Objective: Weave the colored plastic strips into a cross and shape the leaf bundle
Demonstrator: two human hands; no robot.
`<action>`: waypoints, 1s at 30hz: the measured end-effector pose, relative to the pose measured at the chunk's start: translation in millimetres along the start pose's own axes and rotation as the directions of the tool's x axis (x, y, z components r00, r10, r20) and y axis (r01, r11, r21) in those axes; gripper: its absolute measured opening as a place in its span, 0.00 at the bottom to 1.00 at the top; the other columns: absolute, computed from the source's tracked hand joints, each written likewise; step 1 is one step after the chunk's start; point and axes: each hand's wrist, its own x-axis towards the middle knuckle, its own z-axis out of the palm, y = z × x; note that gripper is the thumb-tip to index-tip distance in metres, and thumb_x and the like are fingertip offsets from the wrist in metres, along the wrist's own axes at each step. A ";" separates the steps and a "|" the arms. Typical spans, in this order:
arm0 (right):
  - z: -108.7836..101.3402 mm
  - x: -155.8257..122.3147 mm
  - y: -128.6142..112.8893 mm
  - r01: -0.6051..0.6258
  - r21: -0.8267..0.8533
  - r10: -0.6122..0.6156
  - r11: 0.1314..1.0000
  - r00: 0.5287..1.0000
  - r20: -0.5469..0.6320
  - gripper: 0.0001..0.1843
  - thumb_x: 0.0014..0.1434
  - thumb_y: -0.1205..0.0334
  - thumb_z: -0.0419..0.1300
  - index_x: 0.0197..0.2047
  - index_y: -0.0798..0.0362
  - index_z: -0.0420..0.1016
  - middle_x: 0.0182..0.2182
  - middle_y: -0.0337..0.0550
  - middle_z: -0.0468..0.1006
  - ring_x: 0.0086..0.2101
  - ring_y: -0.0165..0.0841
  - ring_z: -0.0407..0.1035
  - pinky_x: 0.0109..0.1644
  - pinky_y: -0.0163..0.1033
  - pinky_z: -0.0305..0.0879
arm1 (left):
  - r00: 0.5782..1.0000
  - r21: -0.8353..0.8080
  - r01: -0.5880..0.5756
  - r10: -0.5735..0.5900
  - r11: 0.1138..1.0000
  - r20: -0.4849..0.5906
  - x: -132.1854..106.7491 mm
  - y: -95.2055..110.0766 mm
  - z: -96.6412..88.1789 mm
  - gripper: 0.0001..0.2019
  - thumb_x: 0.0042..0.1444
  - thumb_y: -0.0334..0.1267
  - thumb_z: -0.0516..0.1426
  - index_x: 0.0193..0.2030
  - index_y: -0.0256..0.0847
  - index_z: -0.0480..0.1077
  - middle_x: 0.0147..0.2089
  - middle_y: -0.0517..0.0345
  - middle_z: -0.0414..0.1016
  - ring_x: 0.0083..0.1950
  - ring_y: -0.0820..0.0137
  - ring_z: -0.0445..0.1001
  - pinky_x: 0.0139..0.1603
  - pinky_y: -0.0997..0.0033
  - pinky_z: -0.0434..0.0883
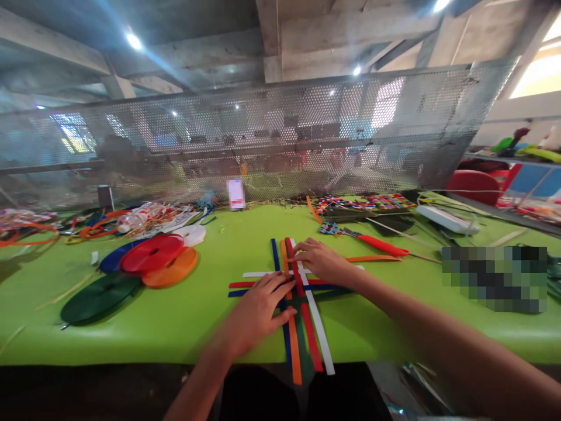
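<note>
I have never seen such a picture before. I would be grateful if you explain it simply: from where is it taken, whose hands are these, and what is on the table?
There is no machine here. This single picture comes from a camera worn on a person's head, looking forward and down at their own bare hands.

The left hand lies palm down, fingers spread, on crossed coloured strips. The right hand touches their far part; whether it pinches one is unclear.

On the green table, to the left, lie flat coils, among them a red coil, an orange coil and a dark green coil. To the right is a red-handled tool. Behind stands a perforated metal screen.
</note>
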 end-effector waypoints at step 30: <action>6.0 -1.1 -8.4 0.011 -0.200 -0.015 0.980 1.000 -0.020 0.11 0.64 0.75 0.56 0.41 0.58 0.80 0.42 0.52 0.80 0.47 0.38 0.72 0.56 0.41 0.66 | 0.999 0.232 -0.021 0.026 0.972 -0.021 37.2 -11.6 -2.7 0.18 0.68 0.41 0.55 0.61 0.35 0.71 0.58 0.41 0.71 0.59 0.53 0.71 0.63 0.46 0.69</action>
